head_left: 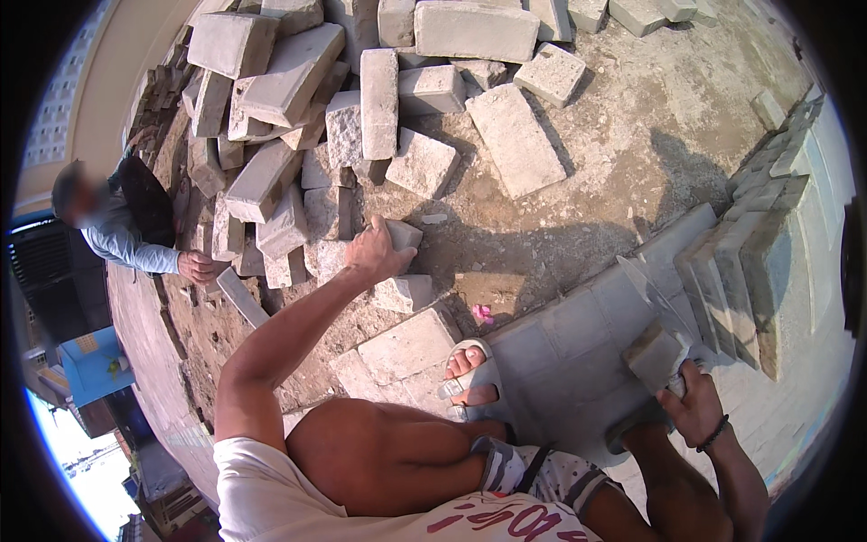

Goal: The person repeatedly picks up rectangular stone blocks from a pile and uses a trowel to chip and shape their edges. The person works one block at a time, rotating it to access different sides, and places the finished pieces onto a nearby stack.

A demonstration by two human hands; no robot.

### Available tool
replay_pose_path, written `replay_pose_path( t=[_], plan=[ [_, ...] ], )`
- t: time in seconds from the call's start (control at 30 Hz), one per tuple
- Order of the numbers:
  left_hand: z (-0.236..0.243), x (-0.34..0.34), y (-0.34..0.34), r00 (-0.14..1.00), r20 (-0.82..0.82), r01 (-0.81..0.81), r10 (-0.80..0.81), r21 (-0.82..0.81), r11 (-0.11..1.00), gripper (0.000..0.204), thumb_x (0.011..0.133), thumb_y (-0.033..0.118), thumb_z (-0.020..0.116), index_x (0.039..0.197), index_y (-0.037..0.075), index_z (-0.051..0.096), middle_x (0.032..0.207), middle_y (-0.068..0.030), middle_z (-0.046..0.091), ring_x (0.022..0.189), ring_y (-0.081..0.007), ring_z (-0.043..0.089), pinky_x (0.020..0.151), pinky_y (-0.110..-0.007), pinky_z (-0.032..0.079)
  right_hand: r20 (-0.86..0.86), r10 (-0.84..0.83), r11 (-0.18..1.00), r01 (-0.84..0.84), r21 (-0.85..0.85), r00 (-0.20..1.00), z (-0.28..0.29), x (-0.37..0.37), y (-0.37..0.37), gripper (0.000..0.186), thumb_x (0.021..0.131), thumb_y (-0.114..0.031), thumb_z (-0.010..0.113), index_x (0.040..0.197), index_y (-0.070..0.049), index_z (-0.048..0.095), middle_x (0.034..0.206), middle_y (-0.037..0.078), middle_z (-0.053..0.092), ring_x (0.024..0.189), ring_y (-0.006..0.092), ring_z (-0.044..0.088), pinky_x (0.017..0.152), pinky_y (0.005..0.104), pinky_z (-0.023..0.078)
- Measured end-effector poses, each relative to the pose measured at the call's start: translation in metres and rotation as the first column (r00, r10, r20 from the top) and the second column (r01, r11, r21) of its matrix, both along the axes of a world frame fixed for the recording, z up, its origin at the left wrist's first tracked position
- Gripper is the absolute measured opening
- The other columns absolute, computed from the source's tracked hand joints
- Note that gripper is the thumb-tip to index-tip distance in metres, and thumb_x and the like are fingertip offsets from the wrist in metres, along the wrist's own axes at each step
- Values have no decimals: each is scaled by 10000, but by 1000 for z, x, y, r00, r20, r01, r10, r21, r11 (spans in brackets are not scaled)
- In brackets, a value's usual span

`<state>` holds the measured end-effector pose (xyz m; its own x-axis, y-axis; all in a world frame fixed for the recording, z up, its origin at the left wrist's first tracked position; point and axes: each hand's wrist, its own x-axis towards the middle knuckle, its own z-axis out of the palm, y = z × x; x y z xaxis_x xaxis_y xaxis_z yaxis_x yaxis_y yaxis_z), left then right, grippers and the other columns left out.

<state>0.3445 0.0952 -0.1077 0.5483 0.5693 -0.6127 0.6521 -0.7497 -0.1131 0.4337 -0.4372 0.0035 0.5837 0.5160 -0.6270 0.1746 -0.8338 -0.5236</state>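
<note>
"How is your left arm set?"

"Bent at the elbow, forearm rising toward the middle. My left grip (372, 255), just off centre toward ten o'clock, is palm-down, spread to the width of the small concrete block (406, 235) it clasps, thumb along the near edge."

"And the right?"

"At four o'clock, a dark beaded bracelet (713, 434) on the wrist. My right grip (694, 404) is curled closed round a hand tool (652, 355) with a broad, flat, squarish head; its exact kind I cannot tell."

"How does that block look?"

"Grey, flat-faced, partly hidden by my fingers, at the near edge of the heap."

"And round about?"

"Pale, rough concrete blocks (296, 77) heaped toward eleven o'clock, many oblong, some chipped, on gritty brown soil (632, 86). Flat grey slabs (768, 271) stand close together at three o'clock. A co-worker (135, 226) reaches to the heap's edge at nine."
</note>
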Motion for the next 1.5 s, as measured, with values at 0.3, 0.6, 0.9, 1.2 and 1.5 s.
replay_pose_path(
  t=[0.3, 0.6, 0.9, 1.2, 1.5],
  plan=[
    [39, 30, -14, 856, 499, 210, -134, -99, 973, 697, 646, 299, 815, 1176, 5, 471, 986, -240, 671, 915, -406, 661, 829, -468, 518, -102, 73, 983, -89, -163, 992, 5, 15, 24, 492, 885, -396, 644, 1142, -5, 494, 821, 269, 652, 885, 483, 630, 800, 561, 451],
    [18, 140, -62, 512, 857, 474, -55, -228, 850, 769, 636, 168, 799, 1263, -4, 388, 1061, -276, 582, 1002, -445, 591, 855, -478, 475, -94, 72, 996, -77, -54, 993, 15, 17, 23, 423, 928, -374, 582, 1155, -36, 468, 902, 266, 647, 910, 471, 625, 836, 536, 474],
    [-16, 147, -61, 650, 646, 481, -400, 58, 875, 942, 637, 208, 859, 1383, -25, 334, 1289, -249, 481, 1100, -447, 537, 953, -500, 459, -82, -39, 990, 28, -140, 996, 20, 0, -1, 441, 917, -489, 569, 1149, -120, 502, 866, 251, 664, 898, 475, 628, 814, 609, 410],
    [-2, 181, -43, 708, 678, 522, -198, -313, 793, 792, 593, 235, 891, 1198, -19, 448, 1062, -273, 651, 987, -431, 644, 879, -440, 514, -75, 17, 993, -26, -119, 997, 21, 4, -3, 448, 931, -427, 558, 1189, -66, 495, 994, 272, 653, 980, 470, 625, 867, 556, 451],
    [39, 145, -53, 583, 425, 185, 693, -899, 396, 592, 758, 283, 799, 1222, 9, 553, 1148, -133, 657, 1014, -277, 662, 901, -415, 522, -102, 67, 945, -96, -312, 993, 38, 17, -2, 496, 937, -532, 501, 1289, -185, 463, 1041, 260, 645, 1004, 509, 608, 852, 620, 428]
  ],
)
